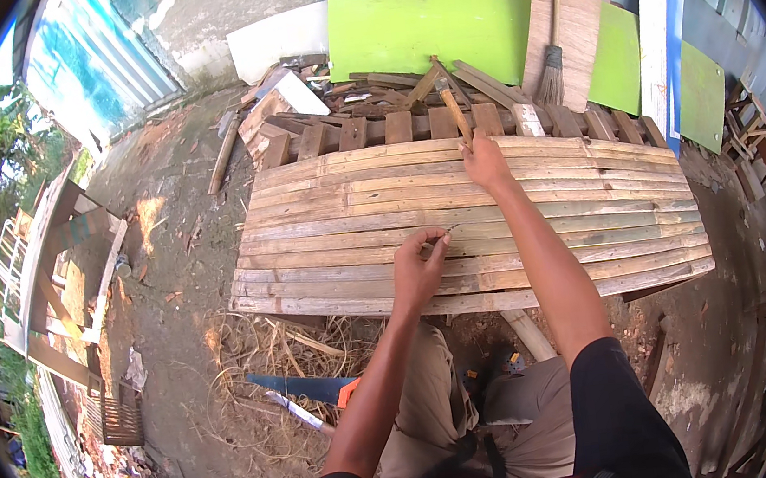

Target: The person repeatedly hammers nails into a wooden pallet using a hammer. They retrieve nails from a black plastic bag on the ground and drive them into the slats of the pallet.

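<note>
A bench top of split bamboo slats (350,189) lies across the middle in front of me. Above its far edge, my right hand (486,161) is wrapped round the wooden handle of a hammer (456,112), whose head points away from me. My left hand (419,266) is over the nearer slats, thumb and fingertips pinched together. A thin dark nail (453,227) sticks out of that pinch, just above the bamboo. Its full length is hidden by the fingers.
Short upright wood blocks (398,127) line the far side, with scrap wood behind. A blue saw (301,387) lies among bamboo shavings (244,422) near my left forearm. A broom (552,72) leans against boards. At left is a wooden frame (60,320).
</note>
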### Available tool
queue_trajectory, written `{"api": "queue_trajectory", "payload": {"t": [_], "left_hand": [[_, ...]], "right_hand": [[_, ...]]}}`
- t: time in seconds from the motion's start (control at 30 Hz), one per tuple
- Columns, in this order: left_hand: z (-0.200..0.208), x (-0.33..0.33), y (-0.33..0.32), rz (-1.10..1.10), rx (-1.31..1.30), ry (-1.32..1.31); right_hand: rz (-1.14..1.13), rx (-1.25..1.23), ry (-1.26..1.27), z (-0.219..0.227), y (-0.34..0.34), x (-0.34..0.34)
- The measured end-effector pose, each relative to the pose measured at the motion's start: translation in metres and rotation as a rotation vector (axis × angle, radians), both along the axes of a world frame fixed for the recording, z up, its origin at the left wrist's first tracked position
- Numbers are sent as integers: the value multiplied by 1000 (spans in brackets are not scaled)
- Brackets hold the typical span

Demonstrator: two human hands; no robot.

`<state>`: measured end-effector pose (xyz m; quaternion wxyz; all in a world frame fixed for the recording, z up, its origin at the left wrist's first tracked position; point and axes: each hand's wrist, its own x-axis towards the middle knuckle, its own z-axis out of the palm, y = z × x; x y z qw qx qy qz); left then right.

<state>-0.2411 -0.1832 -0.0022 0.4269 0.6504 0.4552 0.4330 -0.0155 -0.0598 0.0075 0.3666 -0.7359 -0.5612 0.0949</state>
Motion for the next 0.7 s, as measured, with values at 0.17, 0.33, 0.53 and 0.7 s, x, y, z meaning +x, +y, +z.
{"api": "queue_trajectory", "payload": {"t": [0.17, 0.33, 0.53, 0.7], "left_hand": [[5, 5, -4, -23, -15, 67], [6, 9, 16, 18, -111, -37], [18, -4, 171, 151, 83, -26], [-7, -2, 244, 95, 214, 104]], "right_hand": [[28, -60, -59, -8, 13, 5], [78, -144, -40, -1, 8, 5], [14, -97, 31, -8, 10, 26], [21, -89, 54, -5, 10, 15]]}}
